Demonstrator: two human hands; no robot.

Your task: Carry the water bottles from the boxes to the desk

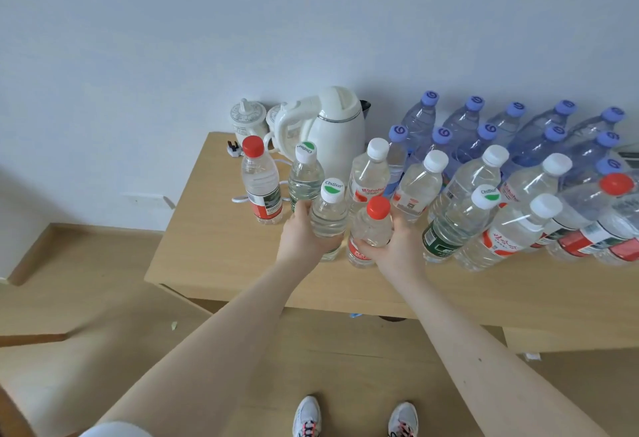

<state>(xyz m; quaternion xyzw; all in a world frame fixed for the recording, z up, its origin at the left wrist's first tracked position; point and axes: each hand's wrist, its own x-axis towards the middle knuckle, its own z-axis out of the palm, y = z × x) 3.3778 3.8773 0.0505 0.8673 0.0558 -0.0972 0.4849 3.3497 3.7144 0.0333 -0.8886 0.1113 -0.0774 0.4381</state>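
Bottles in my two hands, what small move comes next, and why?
Probably loosen each grip and draw back: the left hand holds the green-and-white-capped bottle and the right hand the red-capped bottle upright, low at the desk front.

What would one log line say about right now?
left hand: grips green-cap bottle | right hand: grips red-cap bottle | place: desk front
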